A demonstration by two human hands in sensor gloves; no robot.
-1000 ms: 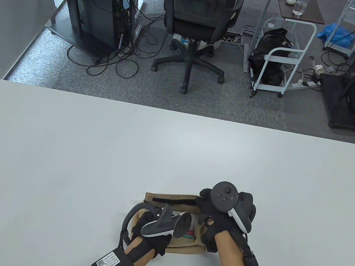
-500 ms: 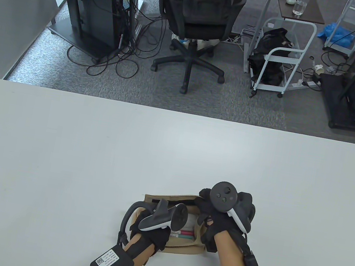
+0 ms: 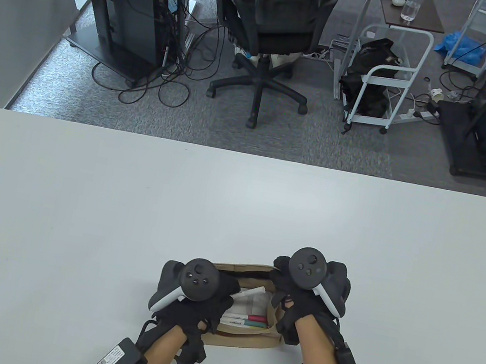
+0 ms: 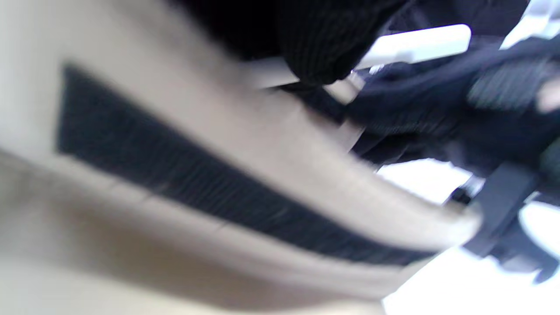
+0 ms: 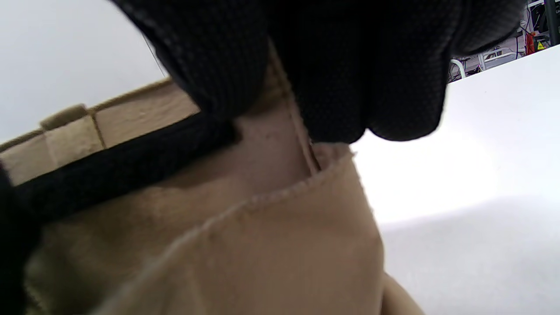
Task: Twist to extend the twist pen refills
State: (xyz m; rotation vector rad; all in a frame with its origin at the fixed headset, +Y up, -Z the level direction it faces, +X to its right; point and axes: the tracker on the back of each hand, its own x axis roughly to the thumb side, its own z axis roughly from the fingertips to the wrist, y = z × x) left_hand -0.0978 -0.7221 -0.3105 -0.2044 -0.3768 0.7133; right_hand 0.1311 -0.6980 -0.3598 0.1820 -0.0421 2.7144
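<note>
Holding the tan fabric pouch [image 3: 244,337] open on the white counter [image 3: 78,209] is the step in hand, as I judge it: the pens must come out before any twisting can begin. The pouch lies near the counter's near edge, and both hands sit at its two ends. Inside it lie the pens [image 3: 247,320], one with a red part and one with a green part, beside white paper; they rest toward the pouch's near wall, untouched.

The right hand [image 3: 302,296] is at the pouch's right end. In the right wrist view its fingers [image 5: 332,87] curl over the rim and pinch the fabric there, next to a black fastening strip [image 5: 113,170]. The left hand [image 3: 192,295] is at the pouch's left end, tracker facing up. The left wrist view is badly blurred; a dark fingertip [image 4: 323,48] appears to touch something white, but whether those fingers grip the pouch or a pen I cannot tell.

Next, one hand should reach in, pinch a single pen by its barrel and lift it clear while the other keeps the mouth wide.

Against the earlier frames, the left hand has rolled over so its tracker now faces upward, and more of the pouch's inside shows. The right hand has barely moved.
</note>
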